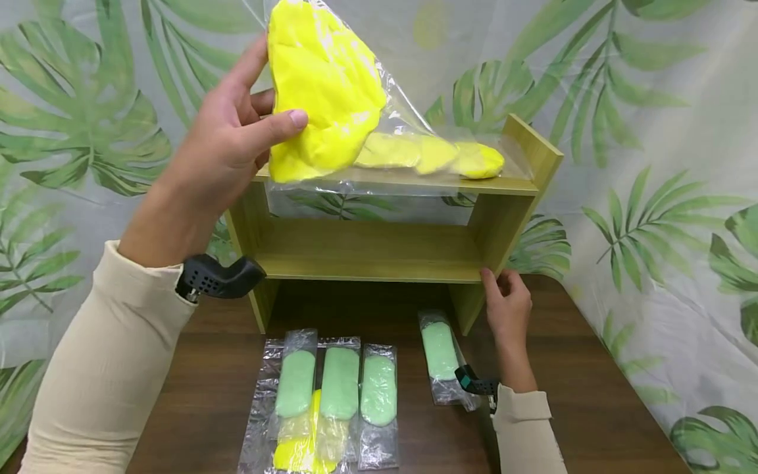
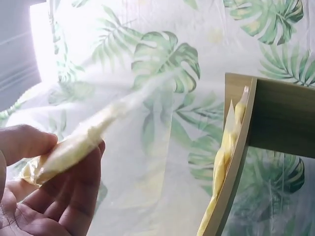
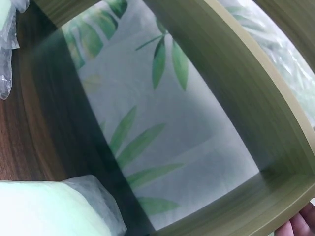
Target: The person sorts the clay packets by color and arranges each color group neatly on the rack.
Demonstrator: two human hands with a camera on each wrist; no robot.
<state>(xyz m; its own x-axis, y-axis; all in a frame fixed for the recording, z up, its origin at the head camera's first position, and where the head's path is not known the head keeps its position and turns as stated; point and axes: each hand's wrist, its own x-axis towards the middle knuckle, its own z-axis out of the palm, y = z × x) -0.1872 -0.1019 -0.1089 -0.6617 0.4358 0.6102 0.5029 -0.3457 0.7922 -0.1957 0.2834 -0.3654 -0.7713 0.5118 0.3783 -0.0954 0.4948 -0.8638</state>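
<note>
Raised at upper left, my left hand (image 1: 231,128) pinches a clear plastic bag holding a soft yellow lump (image 1: 322,92), thumb in front and fingers behind. In the left wrist view this bagged lump (image 2: 74,147) appears edge-on and blurred. My right hand (image 1: 508,299) grips the right side panel of a small wooden shelf (image 1: 379,247) near its middle board. The right wrist view catches only its fingertips (image 3: 300,223) at the panel's outer side. More bagged yellow pieces (image 1: 426,155) lie in a row along the shelf's top board.
On the dark table (image 1: 195,395) before the shelf lie several bagged pale green oval pieces (image 1: 340,382), two overlapping a yellow bagged piece (image 1: 296,454). Another green packet (image 1: 440,352) lies beside the shelf's right leg. A leaf-patterned curtain (image 1: 639,131) hangs behind.
</note>
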